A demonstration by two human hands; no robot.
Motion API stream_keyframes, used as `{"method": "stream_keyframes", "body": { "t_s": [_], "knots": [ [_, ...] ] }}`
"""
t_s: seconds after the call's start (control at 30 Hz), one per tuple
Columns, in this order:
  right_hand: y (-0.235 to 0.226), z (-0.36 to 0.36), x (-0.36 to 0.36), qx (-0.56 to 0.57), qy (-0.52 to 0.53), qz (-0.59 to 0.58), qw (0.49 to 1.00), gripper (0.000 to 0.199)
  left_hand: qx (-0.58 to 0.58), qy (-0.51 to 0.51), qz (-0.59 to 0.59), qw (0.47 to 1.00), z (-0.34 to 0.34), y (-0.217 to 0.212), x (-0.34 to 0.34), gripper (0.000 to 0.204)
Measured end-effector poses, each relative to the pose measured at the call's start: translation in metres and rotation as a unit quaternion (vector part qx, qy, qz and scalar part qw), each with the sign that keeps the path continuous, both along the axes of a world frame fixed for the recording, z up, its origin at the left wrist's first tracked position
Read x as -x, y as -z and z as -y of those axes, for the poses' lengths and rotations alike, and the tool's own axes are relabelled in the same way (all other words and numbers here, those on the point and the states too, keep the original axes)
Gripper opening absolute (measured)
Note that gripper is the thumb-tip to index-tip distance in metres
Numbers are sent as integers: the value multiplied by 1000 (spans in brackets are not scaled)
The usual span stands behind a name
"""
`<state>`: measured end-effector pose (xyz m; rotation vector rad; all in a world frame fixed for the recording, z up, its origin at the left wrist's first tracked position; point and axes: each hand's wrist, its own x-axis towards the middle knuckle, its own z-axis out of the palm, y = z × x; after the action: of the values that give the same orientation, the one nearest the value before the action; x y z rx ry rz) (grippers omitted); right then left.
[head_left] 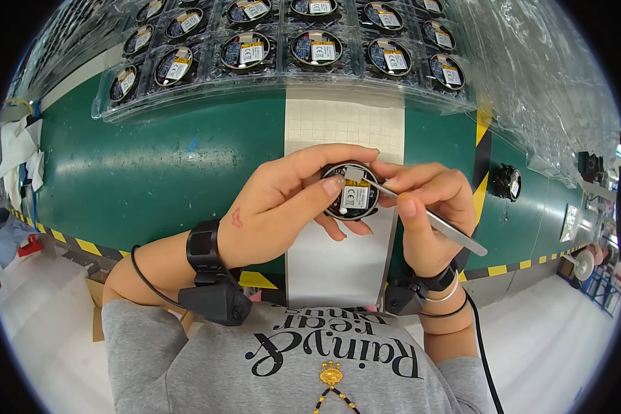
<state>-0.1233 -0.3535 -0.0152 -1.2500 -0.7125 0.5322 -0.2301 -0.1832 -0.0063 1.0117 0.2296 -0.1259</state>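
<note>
My left hand (pixel 272 207) grips a round, open watch body (pixel 352 210) by its rim, the thumb pressing on its inner parts and the fingers underneath. Inside the case are a white-labelled battery (pixel 356 198), yellow tape and a small grey metal plate (pixel 355 174). In my right hand (pixel 438 196) is a pair of silver tweezers (pixel 455 236), pinched between thumb and fingers. Their tips reach into the case beside the grey plate; whether they touch or grip it I cannot tell. Both hands are above a white strip on the green table.
A clear plastic tray (pixel 269 81) with several similar open watch bodies lies at the far side. Another watch body (pixel 507 182) sits at the right, beyond yellow-black tape (pixel 482 165). Clear plastic wrap (pixel 552 90) hangs at the right; white cloths (pixel 19 155) are at the far left.
</note>
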Motion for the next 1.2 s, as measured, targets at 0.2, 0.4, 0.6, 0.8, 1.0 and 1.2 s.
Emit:
{"method": "stream_keyframes", "body": {
  "t_s": [0.2,0.4,0.6,0.8,1.0,1.2],
  "knots": [
    [1,2,-1,-12,-20,34,999,18,0,17,19,1000,0,0,0,38],
    [0,2,0,-1,-14,73,997,21,-8,20,17,1000,0,-1,1,38],
    [1,1,-1,1,-9,94,996,21,-10,18,20,1000,0,0,1,38],
    [2,1,0,-1,-1,109,994,23,-19,19,18,999,0,0,2,38],
    [4,0,-1,5,10,140,990,24,-33,14,18,999,0,0,1,37],
    [5,0,-2,18,25,193,981,24,-46,16,17,999,0,2,1,37]
  ]
}}
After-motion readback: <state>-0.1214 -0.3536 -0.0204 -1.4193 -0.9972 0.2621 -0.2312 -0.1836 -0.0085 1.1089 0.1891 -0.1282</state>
